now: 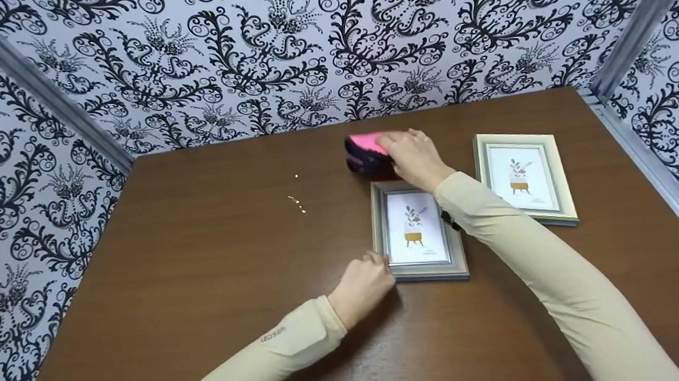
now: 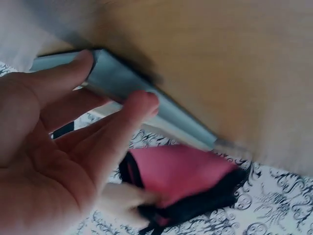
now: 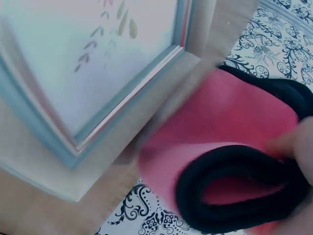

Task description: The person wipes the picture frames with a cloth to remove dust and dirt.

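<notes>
My left hand holds the lower left corner of a picture frame that lies on the table, silver-beige with a printed vase picture. In the left wrist view, the thumb and a finger touch the side edge of that frame. Just beyond the frame's far edge, my right hand grips a folded pink cloth item with thick black edging. The right wrist view shows the pink item folded over in a loop beside the frame's corner; part of the gripping hand is cut off.
A second, cream picture frame with a similar print lies to the right, partly behind the right sleeve. Several small pale bits are scattered on the brown table. Patterned walls close off the back and sides.
</notes>
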Demonstrator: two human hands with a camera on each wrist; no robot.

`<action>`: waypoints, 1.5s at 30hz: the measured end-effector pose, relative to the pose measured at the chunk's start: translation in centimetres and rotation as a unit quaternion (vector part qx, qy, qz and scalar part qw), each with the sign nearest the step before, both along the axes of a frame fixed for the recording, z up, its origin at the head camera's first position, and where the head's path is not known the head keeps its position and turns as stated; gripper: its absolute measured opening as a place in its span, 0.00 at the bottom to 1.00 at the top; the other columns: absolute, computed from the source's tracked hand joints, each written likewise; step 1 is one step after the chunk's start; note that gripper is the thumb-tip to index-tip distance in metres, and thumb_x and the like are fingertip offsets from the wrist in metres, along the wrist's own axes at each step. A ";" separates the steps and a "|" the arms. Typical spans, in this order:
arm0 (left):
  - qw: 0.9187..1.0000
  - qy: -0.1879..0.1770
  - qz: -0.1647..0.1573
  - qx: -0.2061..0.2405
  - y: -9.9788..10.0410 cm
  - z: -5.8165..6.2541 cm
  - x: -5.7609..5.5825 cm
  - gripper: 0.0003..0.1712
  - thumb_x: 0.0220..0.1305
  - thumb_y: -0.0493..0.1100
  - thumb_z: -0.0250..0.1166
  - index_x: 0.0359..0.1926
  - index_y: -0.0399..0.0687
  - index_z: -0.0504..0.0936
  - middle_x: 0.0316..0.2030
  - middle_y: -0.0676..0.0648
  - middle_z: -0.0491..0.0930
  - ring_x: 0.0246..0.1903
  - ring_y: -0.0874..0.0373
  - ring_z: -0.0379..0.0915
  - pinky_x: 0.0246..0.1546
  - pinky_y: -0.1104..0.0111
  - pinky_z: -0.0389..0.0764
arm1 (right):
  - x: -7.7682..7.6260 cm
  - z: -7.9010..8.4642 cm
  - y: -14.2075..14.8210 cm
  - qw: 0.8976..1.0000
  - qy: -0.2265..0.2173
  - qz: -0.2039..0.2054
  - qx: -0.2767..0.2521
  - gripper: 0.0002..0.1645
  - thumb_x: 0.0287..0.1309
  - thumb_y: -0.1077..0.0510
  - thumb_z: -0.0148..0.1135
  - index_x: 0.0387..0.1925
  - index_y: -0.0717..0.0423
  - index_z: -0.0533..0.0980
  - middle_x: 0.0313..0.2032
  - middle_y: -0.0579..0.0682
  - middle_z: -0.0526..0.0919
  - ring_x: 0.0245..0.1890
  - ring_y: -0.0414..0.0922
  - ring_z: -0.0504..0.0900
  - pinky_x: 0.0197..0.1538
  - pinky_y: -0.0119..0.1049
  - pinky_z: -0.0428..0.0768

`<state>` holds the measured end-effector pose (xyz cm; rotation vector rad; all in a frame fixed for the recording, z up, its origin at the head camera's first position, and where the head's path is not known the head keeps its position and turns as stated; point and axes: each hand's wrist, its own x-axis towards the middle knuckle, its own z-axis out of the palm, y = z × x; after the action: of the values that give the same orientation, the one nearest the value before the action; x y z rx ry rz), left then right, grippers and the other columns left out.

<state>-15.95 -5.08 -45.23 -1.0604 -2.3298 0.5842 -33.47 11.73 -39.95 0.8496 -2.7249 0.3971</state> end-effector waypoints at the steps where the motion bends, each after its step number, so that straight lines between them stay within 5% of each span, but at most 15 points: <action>1: 1.000 -0.003 0.005 0.002 0.1 0.1 0.0 0.07 0.58 0.38 0.64 0.29 0.48 0.88 0.23 0.49 0.80 0.19 0.63 0.74 0.11 0.74 0.71 | 0.0 -0.1 0.0 1.000 -0.021 0.005 0.013 0.26 0.49 0.73 0.63 0.53 0.61 0.76 0.54 0.60 0.79 0.55 0.59 0.75 0.62 0.62 0.63; 6: 0.999 -0.043 0.006 0.027 -0.1 0.5 -0.8 0.03 0.51 0.40 0.68 0.29 0.53 0.85 0.31 0.50 0.73 0.31 0.59 0.72 0.24 0.71 0.73 | 0.1 -1.3 -0.1 0.988 -0.134 0.059 0.042 0.25 0.49 0.72 0.62 0.52 0.60 0.76 0.50 0.59 0.80 0.54 0.59 0.76 0.62 0.60 0.65; 10: 0.995 -0.090 -0.005 0.037 -0.5 0.4 -1.7 0.12 0.50 0.48 0.70 0.34 0.49 0.82 0.41 0.48 0.79 0.46 0.53 0.74 0.48 0.65 0.76 | -0.2 -2.1 -0.5 0.976 -0.191 0.098 0.029 0.29 0.50 0.69 0.60 0.58 0.63 0.72 0.55 0.61 0.77 0.58 0.58 0.73 0.64 0.50 0.66; 13: 0.993 -0.111 -0.018 0.040 -0.5 0.3 -2.1 0.17 0.50 0.51 0.71 0.35 0.45 0.80 0.43 0.44 0.81 0.49 0.51 0.76 0.55 0.64 0.74 | -0.4 -2.2 -0.8 0.970 -0.218 0.104 0.024 0.32 0.51 0.68 0.58 0.62 0.63 0.70 0.59 0.62 0.73 0.62 0.57 0.68 0.67 0.49 0.61; 21: 0.994 -0.103 -0.032 0.022 -0.1 0.5 -2.3 0.24 0.49 0.58 0.72 0.37 0.45 0.81 0.43 0.42 0.83 0.45 0.52 0.80 0.52 0.67 0.76 | -0.9 -2.0 1.5 0.970 -0.224 0.073 0.056 0.35 0.50 0.67 0.59 0.63 0.60 0.69 0.57 0.62 0.74 0.60 0.57 0.70 0.65 0.50 0.64; 26: 0.993 -0.111 -0.029 0.016 -0.2 0.5 -2.4 0.23 0.50 0.59 0.71 0.36 0.46 0.81 0.43 0.42 0.83 0.45 0.52 0.80 0.50 0.67 0.77 | -1.1 -1.8 4.5 0.965 -0.252 0.020 0.073 0.35 0.50 0.66 0.61 0.64 0.57 0.69 0.60 0.61 0.73 0.61 0.58 0.69 0.63 0.57 0.64; 31: 0.988 -0.147 -0.031 0.022 -0.4 0.6 -2.6 0.22 0.51 0.58 0.72 0.36 0.46 0.81 0.42 0.42 0.82 0.45 0.50 0.79 0.50 0.66 0.78 | -1.3 -1.4 6.2 0.967 -0.242 -0.011 0.079 0.21 0.52 0.61 0.65 0.49 0.60 0.76 0.45 0.58 0.81 0.46 0.56 0.77 0.53 0.55 0.74; 37: 0.982 -0.180 -0.037 0.039 -0.5 0.6 -2.7 0.20 0.50 0.55 0.74 0.36 0.46 0.82 0.37 0.45 0.80 0.40 0.52 0.76 0.45 0.67 0.79 | -1.2 -1.6 4.0 0.964 -0.246 -0.033 0.091 0.15 0.55 0.54 0.66 0.39 0.60 0.76 0.35 0.55 0.80 0.35 0.53 0.78 0.44 0.50 0.78; 41: 0.980 -0.192 -0.037 0.037 -0.4 0.8 -2.8 0.19 0.50 0.54 0.74 0.35 0.46 0.82 0.35 0.46 0.79 0.38 0.52 0.75 0.39 0.68 0.81 | -0.8 -1.7 1.1 0.966 -0.233 -0.016 0.108 0.19 0.54 0.56 0.64 0.46 0.63 0.75 0.41 0.59 0.80 0.41 0.55 0.78 0.49 0.50 0.77; 45: 0.982 -0.179 -0.044 0.032 -0.3 1.0 -2.8 0.18 0.49 0.54 0.74 0.34 0.47 0.82 0.34 0.46 0.79 0.37 0.53 0.74 0.36 0.68 0.81 | -0.2 -2.3 -1.6 0.975 -0.198 0.043 0.095 0.30 0.54 0.60 0.60 0.60 0.64 0.70 0.54 0.63 0.75 0.54 0.59 0.73 0.60 0.51 0.70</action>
<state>-18.77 -5.34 -44.23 -1.3207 -2.5676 0.3005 -33.69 10.15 -42.20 1.0392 -3.1410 0.3604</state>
